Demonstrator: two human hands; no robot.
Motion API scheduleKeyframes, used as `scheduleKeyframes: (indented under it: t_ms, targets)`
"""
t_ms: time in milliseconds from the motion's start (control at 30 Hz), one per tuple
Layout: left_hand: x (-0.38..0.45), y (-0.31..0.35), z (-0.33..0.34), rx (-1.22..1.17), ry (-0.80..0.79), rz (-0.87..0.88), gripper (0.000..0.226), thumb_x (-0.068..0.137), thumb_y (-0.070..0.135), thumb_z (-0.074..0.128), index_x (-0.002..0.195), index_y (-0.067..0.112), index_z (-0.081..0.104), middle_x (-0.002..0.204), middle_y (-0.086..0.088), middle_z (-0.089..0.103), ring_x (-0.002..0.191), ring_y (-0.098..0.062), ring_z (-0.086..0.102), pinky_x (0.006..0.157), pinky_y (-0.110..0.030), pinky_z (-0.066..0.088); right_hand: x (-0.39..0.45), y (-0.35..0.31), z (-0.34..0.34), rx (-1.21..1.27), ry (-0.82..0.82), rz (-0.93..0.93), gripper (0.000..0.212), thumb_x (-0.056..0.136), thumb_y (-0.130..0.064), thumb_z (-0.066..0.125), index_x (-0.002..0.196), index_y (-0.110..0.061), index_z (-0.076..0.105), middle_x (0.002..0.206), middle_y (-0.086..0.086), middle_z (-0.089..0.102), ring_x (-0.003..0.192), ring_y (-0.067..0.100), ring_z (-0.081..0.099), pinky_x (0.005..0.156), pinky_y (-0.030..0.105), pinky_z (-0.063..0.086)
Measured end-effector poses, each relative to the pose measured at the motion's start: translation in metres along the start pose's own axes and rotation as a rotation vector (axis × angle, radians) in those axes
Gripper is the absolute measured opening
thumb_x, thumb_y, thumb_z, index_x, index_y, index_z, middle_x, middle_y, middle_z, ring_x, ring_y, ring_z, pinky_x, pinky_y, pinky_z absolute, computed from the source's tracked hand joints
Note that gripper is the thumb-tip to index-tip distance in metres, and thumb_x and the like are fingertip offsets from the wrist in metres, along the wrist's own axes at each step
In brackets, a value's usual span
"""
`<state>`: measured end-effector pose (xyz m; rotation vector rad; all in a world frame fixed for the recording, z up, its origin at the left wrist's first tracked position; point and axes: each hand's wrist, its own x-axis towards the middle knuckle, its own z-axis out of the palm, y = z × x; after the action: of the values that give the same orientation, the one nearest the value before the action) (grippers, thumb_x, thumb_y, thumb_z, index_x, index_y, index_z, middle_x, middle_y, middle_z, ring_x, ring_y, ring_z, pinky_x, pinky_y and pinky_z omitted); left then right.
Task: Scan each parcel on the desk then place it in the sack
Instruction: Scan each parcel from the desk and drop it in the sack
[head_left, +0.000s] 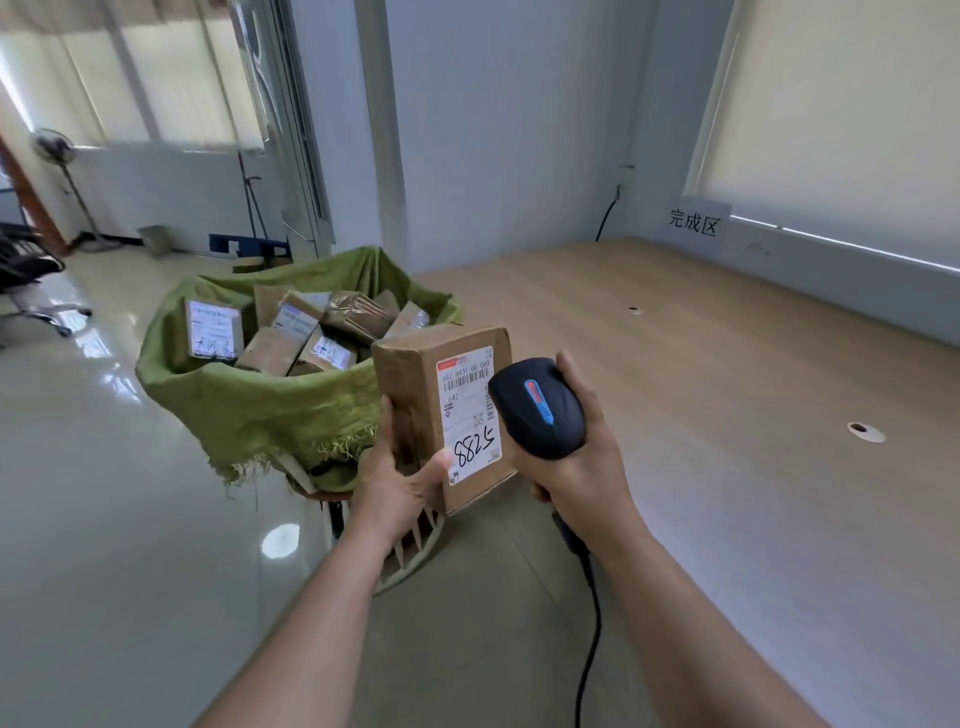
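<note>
My left hand (400, 480) grips a brown cardboard parcel (415, 395) from below and the side, holding it upright in the air. Its white label with a barcode and the handwritten number 88725 faces me. My right hand (582, 457) is wrapped round the handle of a black barcode scanner (537, 408), whose head sits right in front of the label's right edge. A green sack (260, 410), open in a white frame on the floor, stands just left of the parcel and holds several labelled cardboard parcels (291, 332).
A light wooden desk (701, 364) stretches to the right, with two cable holes and a paper sign on the back wall. The scanner's black cable (592, 634) hangs down by my right forearm. A glossy tiled floor (104, 519), an office chair and a standing fan lie to the left.
</note>
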<state>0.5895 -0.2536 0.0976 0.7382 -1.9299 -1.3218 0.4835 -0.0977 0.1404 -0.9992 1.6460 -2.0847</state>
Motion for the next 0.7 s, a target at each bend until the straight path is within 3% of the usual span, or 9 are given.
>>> scheduleKeyframes:
  t_ms: [100,167,333,533,633,700]
  targets:
    - [0.042,0.003,-0.012,0.025,0.022,0.003,0.086,0.069,0.056,0.072,0.132,0.064,0.014,0.12,0.03,0.047,0.115,0.0,0.045,0.097,-0.025,0.032,0.049,0.008,0.015,0.005,-0.046,-0.047,0.098,0.07,0.016,0.077,0.135,-0.048,0.041,0.123,-0.015,0.059,0.083,0.011,0.062,0.054,0.015,0.048]
    - [0.068,-0.001,-0.023,0.076,0.047,-0.001,0.087,0.073,0.051,0.073,0.132,0.063,0.01,0.127,0.022,0.045,0.117,-0.003,0.043,0.098,-0.027,0.033,0.077,0.016,0.027,0.009,-0.07,-0.068,0.099,0.068,0.015,0.078,0.135,-0.047,0.04,0.129,-0.006,0.056,0.087,0.013,0.061,0.057,0.014,0.048]
    - [0.134,-0.032,-0.061,0.206,0.171,-0.058,0.098,0.071,0.06,0.07,0.145,0.054,0.007,0.138,-0.002,0.049,0.126,-0.024,0.048,0.106,-0.046,0.037,0.132,0.042,0.065,0.034,-0.103,-0.086,0.095,0.056,-0.015,0.085,0.133,-0.049,0.041,0.134,0.001,0.055,0.095,0.019,0.061,0.065,0.013,0.05]
    - [0.226,-0.052,-0.098,0.239,0.197,-0.038,0.103,0.058,0.079,0.059,0.142,0.06,0.002,0.138,-0.007,0.049,0.126,-0.027,0.047,0.104,-0.055,0.04,0.209,0.073,0.117,-0.007,-0.132,-0.093,0.096,0.061,-0.005,0.078,0.142,-0.042,0.04,0.129,0.003,0.058,0.075,0.003,0.058,0.061,0.015,0.05]
    - [0.28,-0.057,-0.119,0.276,0.195,-0.017,0.101,0.06,0.079,0.058,0.142,0.06,0.002,0.14,-0.006,0.046,0.128,-0.028,0.045,0.105,-0.055,0.039,0.255,0.082,0.142,-0.032,-0.136,-0.097,0.1,0.067,0.009,0.08,0.145,-0.036,0.036,0.125,0.001,0.057,0.061,-0.001,0.059,0.051,0.015,0.047]
    - [0.319,-0.058,-0.136,0.3,0.19,-0.01,0.101,0.061,0.078,0.059,0.141,0.061,-0.001,0.143,-0.006,0.044,0.131,-0.028,0.043,0.105,-0.057,0.037,0.286,0.086,0.158,-0.052,-0.127,-0.102,0.099,0.07,0.017,0.074,0.145,-0.034,0.035,0.123,-0.003,0.057,0.062,-0.003,0.059,0.053,0.013,0.047]
